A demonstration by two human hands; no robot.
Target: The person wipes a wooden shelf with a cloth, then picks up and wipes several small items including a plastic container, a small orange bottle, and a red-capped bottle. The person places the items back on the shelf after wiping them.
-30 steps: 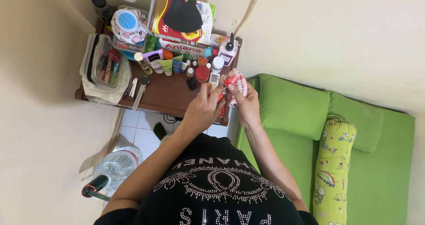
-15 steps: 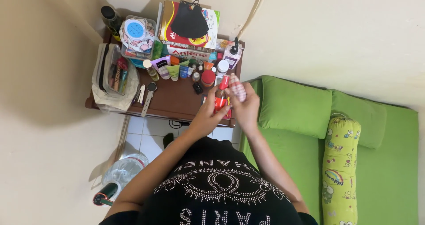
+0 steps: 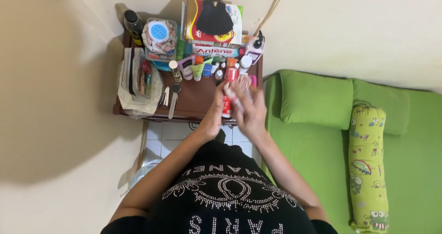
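- Head view, looking straight down: both hands meet at the centre of the frame, above the near edge of a brown side table [image 3: 193,98].
- Left hand [image 3: 215,112] is curled around a small red bottle [image 3: 227,106], which stands roughly upright in its grip, red cap uppermost, apparently so the other hand can work over it.
- Right hand [image 3: 251,110] lies over the bottle's right side, fingers bent around a red-and-white checked cloth [image 3: 240,92]; the cloth is motion-blurred, so how tightly it is pinched cannot be told.
- Bottle and cloth sit just below a row of tubes and small jars [image 3: 207,68], close enough that things from it come easily to hand.
- At the table's back, upper centre, a black face mask [image 3: 214,18] rests on a red and yellow box [image 3: 193,24].
- A clear zip pouch [image 3: 137,80] lies at the table's left end, with a wristwatch [image 3: 174,100] just beside it.
- Green bedding [image 3: 410,169] and a patterned bolster [image 3: 367,165] fill the right of the frame.
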